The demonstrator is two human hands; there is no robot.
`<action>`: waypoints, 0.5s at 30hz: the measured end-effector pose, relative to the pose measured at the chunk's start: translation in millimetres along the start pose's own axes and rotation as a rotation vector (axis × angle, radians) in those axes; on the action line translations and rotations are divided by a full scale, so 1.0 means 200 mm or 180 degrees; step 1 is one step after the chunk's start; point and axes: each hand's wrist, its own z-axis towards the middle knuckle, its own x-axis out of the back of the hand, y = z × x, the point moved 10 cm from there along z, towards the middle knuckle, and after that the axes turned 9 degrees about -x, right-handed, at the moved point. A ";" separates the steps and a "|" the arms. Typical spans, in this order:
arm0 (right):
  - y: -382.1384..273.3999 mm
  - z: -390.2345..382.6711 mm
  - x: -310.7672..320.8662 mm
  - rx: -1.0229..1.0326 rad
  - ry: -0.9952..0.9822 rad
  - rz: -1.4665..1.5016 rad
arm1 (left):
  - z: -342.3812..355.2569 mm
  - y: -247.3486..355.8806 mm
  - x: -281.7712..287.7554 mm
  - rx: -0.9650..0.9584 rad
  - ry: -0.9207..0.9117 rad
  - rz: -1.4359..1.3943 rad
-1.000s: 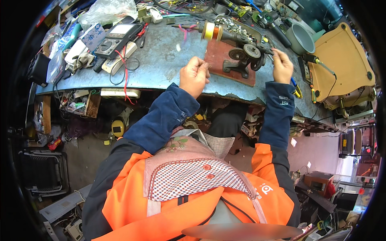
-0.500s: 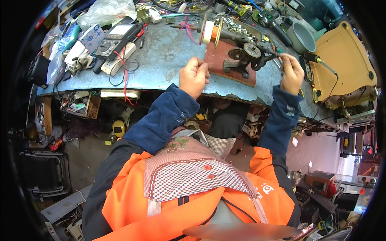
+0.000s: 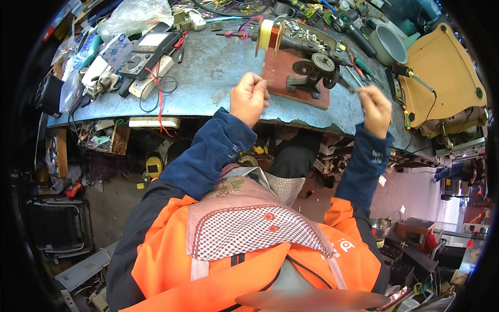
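Observation:
A hand-cranked coil winding machine [image 3: 306, 83] with gears and a round dial [image 3: 323, 62] stands on a reddish-brown board [image 3: 275, 73] on the bench. On its shaft, between two discs, sits a pale yellow bobbin [image 3: 265, 35] beside an orange part. Pink and purple leads hang at the shaft's left end. My right hand [image 3: 375, 108] is closed round the end of the machine's crank handle [image 3: 347, 83], at the machine's right. My left hand [image 3: 249, 99] is closed in a pinch in front of the board's left edge, below the bobbin; what it holds is too fine to make out.
At left on the blue-grey bench [image 3: 208, 67] lie a multimeter [image 3: 148, 54] with red and black leads and a plastic bag [image 3: 135, 18]. Screwdrivers [image 3: 364, 67], a grey bowl [image 3: 389, 46] and a tan panel [image 3: 442, 78] are at right. A metal-parts tray [image 3: 325, 39] stands behind.
My right hand has swung lower with the crank handle, which now points down to the right. My left hand stays almost in place, still pinched. The pink leads have shifted round the shaft.

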 end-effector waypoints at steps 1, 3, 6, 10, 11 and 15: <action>-0.01 0.06 0.03 0.0134 0.0298 0.0131 | 0.00 0.00 -0.01 0.0006 -0.0009 0.0003; 0.00 0.20 0.04 0.0341 0.0721 0.0257 | 0.00 0.00 -0.01 0.0014 -0.0006 0.0020; 0.14 0.33 0.01 0.0559 0.1015 -0.0576 | 0.00 0.00 -0.03 0.0026 -0.0034 0.0045; 0.32 0.17 -0.14 -0.0070 0.0115 -0.1592 | 0.01 0.01 -0.01 -0.0076 -0.0050 0.0145; 0.30 0.10 -0.16 -0.0010 -0.0196 -0.1540 | 0.00 0.01 -0.01 -0.0101 -0.0074 0.0173; 0.07 -0.05 -0.08 0.0021 -0.0571 -0.0748 | 0.00 0.01 -0.01 -0.0044 -0.0096 0.0162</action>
